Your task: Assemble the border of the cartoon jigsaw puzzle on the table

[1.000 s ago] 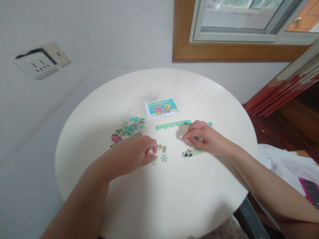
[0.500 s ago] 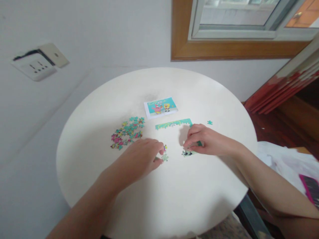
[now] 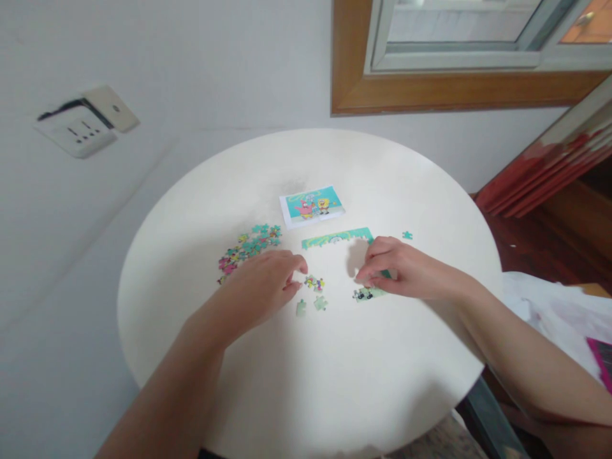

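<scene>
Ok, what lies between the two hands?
In the head view, multicoloured puzzle pieces lie between the left hand and right hand, nearer the left; a pale green piece lies just below in frame.

I count two hands, one desk, one picture card, one heap of puzzle pieces, two pale green pieces, one lone teal piece and one window.

The pale wall holds a window — wood-framed.
</scene>
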Demonstrator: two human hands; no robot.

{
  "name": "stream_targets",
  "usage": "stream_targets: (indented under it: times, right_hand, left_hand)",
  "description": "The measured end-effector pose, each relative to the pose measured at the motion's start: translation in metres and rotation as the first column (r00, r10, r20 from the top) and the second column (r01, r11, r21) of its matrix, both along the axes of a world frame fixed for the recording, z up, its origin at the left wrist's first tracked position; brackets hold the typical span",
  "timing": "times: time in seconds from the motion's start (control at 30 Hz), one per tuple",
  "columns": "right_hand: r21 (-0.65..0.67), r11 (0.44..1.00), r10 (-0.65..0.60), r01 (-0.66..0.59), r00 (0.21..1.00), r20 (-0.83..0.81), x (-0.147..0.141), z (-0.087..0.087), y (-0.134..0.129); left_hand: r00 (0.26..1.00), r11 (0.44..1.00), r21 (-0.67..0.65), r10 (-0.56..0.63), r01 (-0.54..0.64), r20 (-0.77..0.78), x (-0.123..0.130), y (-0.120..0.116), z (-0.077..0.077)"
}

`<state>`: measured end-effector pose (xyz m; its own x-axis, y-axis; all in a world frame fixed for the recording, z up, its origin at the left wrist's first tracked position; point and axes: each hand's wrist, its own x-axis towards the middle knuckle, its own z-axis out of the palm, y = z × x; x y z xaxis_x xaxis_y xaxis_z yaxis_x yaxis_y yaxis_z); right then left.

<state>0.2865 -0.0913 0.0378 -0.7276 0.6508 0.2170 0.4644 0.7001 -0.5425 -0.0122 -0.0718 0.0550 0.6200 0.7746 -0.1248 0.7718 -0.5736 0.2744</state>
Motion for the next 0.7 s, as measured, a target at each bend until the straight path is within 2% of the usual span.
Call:
stream_targets:
  times: [0.17,0.43,0.7]
  right_hand:
    - [0.002,1.000,-0.011,0.011,1.000,0.013,-0.0001,0.0009,-0.0001]
    - [0.000,1.000,-0.009,0.009,1.000,0.007,-0.0006,0.0022,-0.0007]
    - [0.001,1.000,-0.024,0.024,1.000,0.011,-0.0005,0.0029,-0.0014]
  left_hand:
    - [1.000,1.000,0.012,-0.015,0.015,0.011,0.0035,0.0012,-0.0051]
    - [0.999,0.997,-0.066,-0.027,0.028,0.020,0.0066,0.0032,-0.0044]
    - [0.998,0.997,-0.064,-0.046,0.048,0.035,0.0096,0.0032,-0.0066]
